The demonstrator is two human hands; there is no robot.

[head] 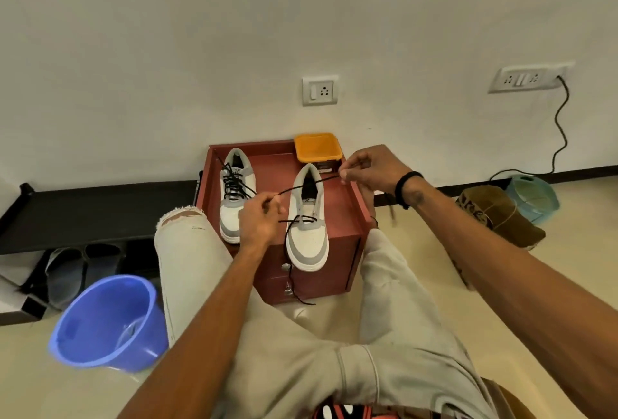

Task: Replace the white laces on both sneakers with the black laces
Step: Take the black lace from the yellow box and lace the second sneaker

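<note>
A red cabinet point(337, 214) carries two sneakers point(236, 194) point(307, 218) — and an orange-lidded box point(317, 147).

sneakers point(307, 218) white with grey panels, black lace point(307, 183). cabinet point(337, 214) under them dark red. tub point(317, 147) at cabinet's back corner orange. bucket point(107, 321) left of cabinet blue. trousers point(194, 264) pale grey, ripped knee.

The left hand point(259, 223) covers the left sneaker point(236, 193) toe; the orange-lidded box point(318, 151) label behind it is too small to read.
</note>
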